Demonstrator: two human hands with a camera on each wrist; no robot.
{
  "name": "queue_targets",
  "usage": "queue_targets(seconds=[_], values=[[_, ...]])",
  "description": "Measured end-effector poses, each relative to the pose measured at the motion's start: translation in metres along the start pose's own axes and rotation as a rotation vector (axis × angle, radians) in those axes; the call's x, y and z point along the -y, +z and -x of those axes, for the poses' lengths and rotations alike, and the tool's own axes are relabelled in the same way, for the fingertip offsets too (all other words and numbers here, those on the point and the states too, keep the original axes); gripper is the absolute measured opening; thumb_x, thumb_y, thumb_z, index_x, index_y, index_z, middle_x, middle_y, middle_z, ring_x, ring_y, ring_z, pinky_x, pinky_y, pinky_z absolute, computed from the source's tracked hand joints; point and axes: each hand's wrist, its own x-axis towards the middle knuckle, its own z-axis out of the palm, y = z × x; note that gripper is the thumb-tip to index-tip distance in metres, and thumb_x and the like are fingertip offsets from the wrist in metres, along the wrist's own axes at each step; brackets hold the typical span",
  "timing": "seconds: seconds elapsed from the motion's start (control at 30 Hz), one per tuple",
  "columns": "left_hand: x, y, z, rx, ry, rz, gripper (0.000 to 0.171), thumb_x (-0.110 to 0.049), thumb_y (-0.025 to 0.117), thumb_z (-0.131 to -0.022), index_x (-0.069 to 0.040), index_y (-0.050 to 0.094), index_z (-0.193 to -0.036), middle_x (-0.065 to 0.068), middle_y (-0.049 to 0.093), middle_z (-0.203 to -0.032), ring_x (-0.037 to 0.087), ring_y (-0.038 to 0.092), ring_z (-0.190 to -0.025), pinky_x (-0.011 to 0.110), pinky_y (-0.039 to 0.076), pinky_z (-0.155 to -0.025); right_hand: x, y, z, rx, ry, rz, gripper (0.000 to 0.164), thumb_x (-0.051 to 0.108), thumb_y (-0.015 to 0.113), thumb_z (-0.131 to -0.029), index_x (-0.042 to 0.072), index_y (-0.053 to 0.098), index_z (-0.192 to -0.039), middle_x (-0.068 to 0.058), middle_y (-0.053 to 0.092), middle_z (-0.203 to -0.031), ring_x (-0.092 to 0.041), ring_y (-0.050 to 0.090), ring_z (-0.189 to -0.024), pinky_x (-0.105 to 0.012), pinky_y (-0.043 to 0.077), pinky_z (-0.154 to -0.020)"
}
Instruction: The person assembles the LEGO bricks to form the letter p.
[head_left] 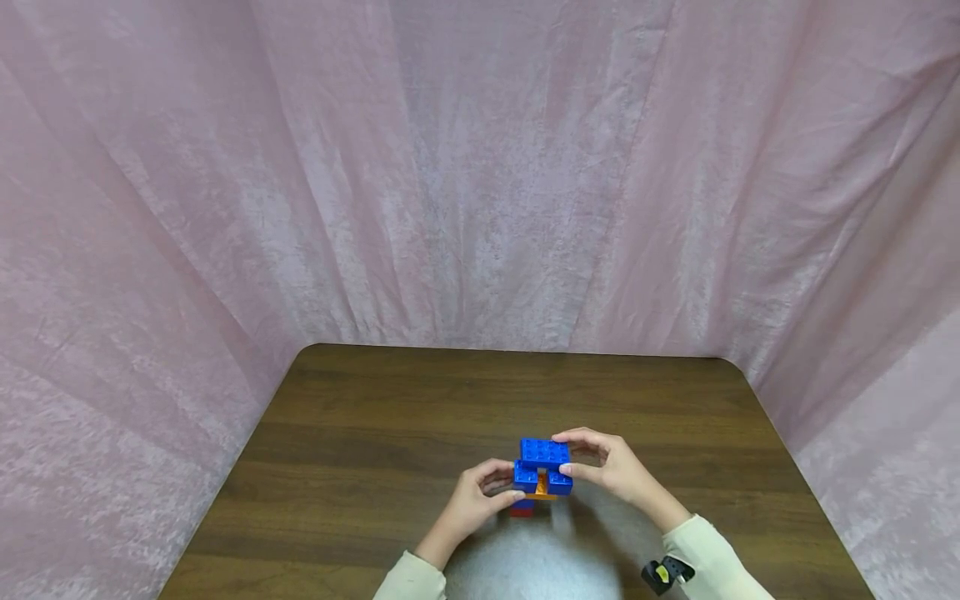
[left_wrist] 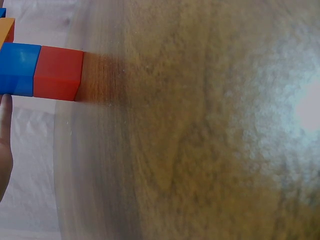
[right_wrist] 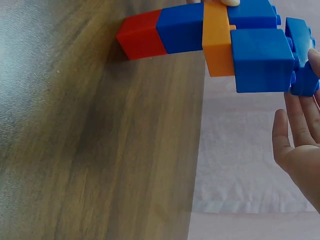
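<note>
A small tower of toy building bricks stands on the wooden table. At its base is a red brick (right_wrist: pixel 142 36), with a blue brick (right_wrist: pixel 181 29) above it and then a thin orange brick (right_wrist: pixel 218 42). Two blue bricks (head_left: pixel 525 477) sit side by side on the orange one. My left hand (head_left: pixel 472 502) grips the tower from the left, around the orange brick and the left blue brick. Between thumb and fingers, my right hand (head_left: pixel 617 468) pinches a flat blue brick (head_left: pixel 545 452) at the top. Studs show between that brick and those beneath it.
The brown table (head_left: pixel 420 400) has rounded far corners and a bright reflection near its front. Pink curtains (head_left: pixel 495 208) hang behind it and along both sides. A black device (head_left: pixel 667 573) is strapped at the right sleeve.
</note>
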Motion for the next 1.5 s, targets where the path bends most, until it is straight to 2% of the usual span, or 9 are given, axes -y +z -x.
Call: queue_targets(seconds=[0.2,0.37,0.53,0.63,0.8,0.93,1.07,1.23,1.5], values=[[0.0,0.0,0.0,-0.004,-0.013,-0.007,0.03,0.003,0.074,-0.081,0.009,0.062,-0.108,0.026,0.066,-0.106,0.033,0.065,-0.1,0.048,0.052,-0.09,0.001,0.004,0.003,0.017,-0.041,0.022,0.036,0.005,0.073,-0.084,-0.002,0.063,-0.118,-0.012,0.066,-0.114,-0.018,0.064,-0.098,-0.042,0.054,-0.087],[0.001,0.0,0.0,0.0,0.011,-0.002,0.03,0.004,0.073,-0.081,0.01,0.061,-0.108,0.028,0.065,-0.105,0.033,0.065,-0.099,0.05,0.051,-0.089,0.002,0.007,0.004,0.023,-0.072,0.011,0.037,0.003,0.073,-0.084,-0.007,0.061,-0.117,-0.014,0.066,-0.112,-0.021,0.064,-0.097,-0.04,0.054,-0.087],[0.001,0.0,0.0,0.008,0.04,0.007,0.03,0.005,0.073,-0.081,0.012,0.06,-0.108,0.03,0.064,-0.105,0.034,0.065,-0.099,0.053,0.05,-0.088,0.004,0.01,0.004,0.032,-0.101,0.04,0.036,0.004,0.073,-0.084,-0.004,0.062,-0.117,-0.012,0.066,-0.111,-0.019,0.064,-0.097,-0.034,0.054,-0.087],[0.0,0.0,0.0,0.009,0.03,0.017,0.03,0.005,0.073,-0.081,0.012,0.06,-0.108,0.03,0.064,-0.105,0.029,0.065,-0.1,0.053,0.05,-0.09,0.005,0.011,0.004,0.039,-0.099,0.058,0.036,0.006,0.073,-0.084,-0.002,0.062,-0.118,-0.01,0.066,-0.112,-0.018,0.064,-0.097,-0.031,0.053,-0.087],[-0.001,-0.001,0.0,0.008,0.004,0.018,0.03,0.004,0.073,-0.081,0.011,0.061,-0.107,0.027,0.065,-0.106,0.024,0.064,-0.101,0.05,0.05,-0.092,0.011,0.012,0.004,0.038,-0.108,0.082,0.037,0.004,0.073,-0.084,0.002,0.063,-0.119,-0.011,0.066,-0.112,-0.02,0.064,-0.096,-0.032,0.054,-0.086],[0.0,-0.001,0.0,0.014,0.002,0.026,0.03,0.004,0.073,-0.081,0.01,0.061,-0.108,0.027,0.065,-0.106,0.026,0.064,-0.102,0.05,0.05,-0.092,0.007,0.013,0.004,0.042,-0.131,0.08,0.04,0.005,0.074,-0.083,0.005,0.062,-0.122,-0.012,0.065,-0.113,-0.02,0.063,-0.096,-0.033,0.054,-0.085],[-0.001,-0.001,0.0,0.023,0.008,0.033,0.031,0.004,0.073,-0.081,0.01,0.061,-0.109,0.028,0.065,-0.107,0.029,0.064,-0.102,0.052,0.049,-0.092,0.006,0.017,0.003,0.031,-0.109,0.093,0.042,0.005,0.074,-0.083,0.007,0.061,-0.123,-0.012,0.064,-0.114,-0.02,0.063,-0.096,-0.032,0.054,-0.084],[-0.001,-0.001,0.0,0.026,0.01,0.033,0.031,0.004,0.073,-0.081,0.011,0.06,-0.109,0.028,0.065,-0.107,0.028,0.064,-0.102,0.052,0.05,-0.092,0.012,0.023,0.002,-0.004,-0.058,0.107,0.033,0.001,0.07,-0.086,0.004,0.063,-0.118,-0.011,0.065,-0.111,-0.022,0.063,-0.095,-0.035,0.055,-0.084],[-0.001,-0.001,0.0,0.016,0.012,0.031,0.031,0.005,0.073,-0.08,0.011,0.061,-0.108,0.028,0.065,-0.106,0.026,0.065,-0.101,0.051,0.05,-0.091,0.042,0.026,0.001,-0.028,-0.049,0.087,0.027,-0.003,0.069,-0.085,-0.003,0.064,-0.111,-0.018,0.064,-0.106,-0.027,0.062,-0.094,-0.036,0.055,-0.084]])
